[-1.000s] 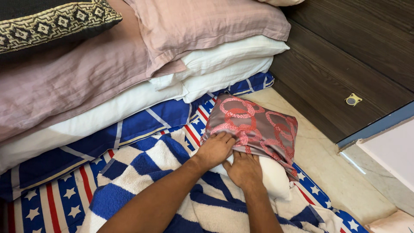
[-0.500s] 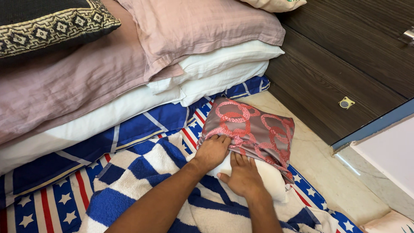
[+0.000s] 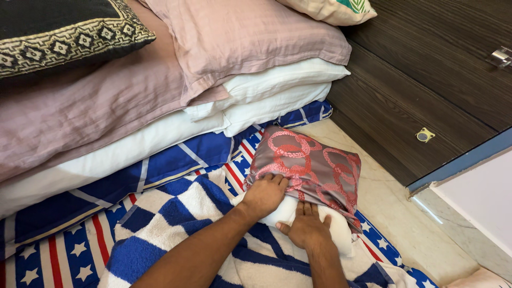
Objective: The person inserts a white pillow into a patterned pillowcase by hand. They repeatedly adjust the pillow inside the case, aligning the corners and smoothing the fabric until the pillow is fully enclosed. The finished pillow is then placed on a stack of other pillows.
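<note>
A small white pillow (image 3: 341, 234) lies on a blue-and-white striped towel (image 3: 181, 213), half inside a grey cover with red ring patterns (image 3: 314, 168). My left hand (image 3: 265, 194) is closed on the cover's open edge at the pillow's left corner. My right hand (image 3: 306, 229) lies flat on the bare white part, fingers straight, their tips at the cover's hem. Most of the pillow is hidden by the cover.
Behind the towel is a stack of pillows: white ones (image 3: 277, 90), mauve ones (image 3: 240, 42), a black patterned cushion (image 3: 64, 32). A stars-and-stripes sheet (image 3: 53, 250) lies underneath. At right, a dark wood panel (image 3: 426, 80) and pale stone floor (image 3: 405, 224).
The hands have stayed at the cover's opening with only small shifts. My right hand has slid a little toward me on the white pillow. The view has shifted slightly.
</note>
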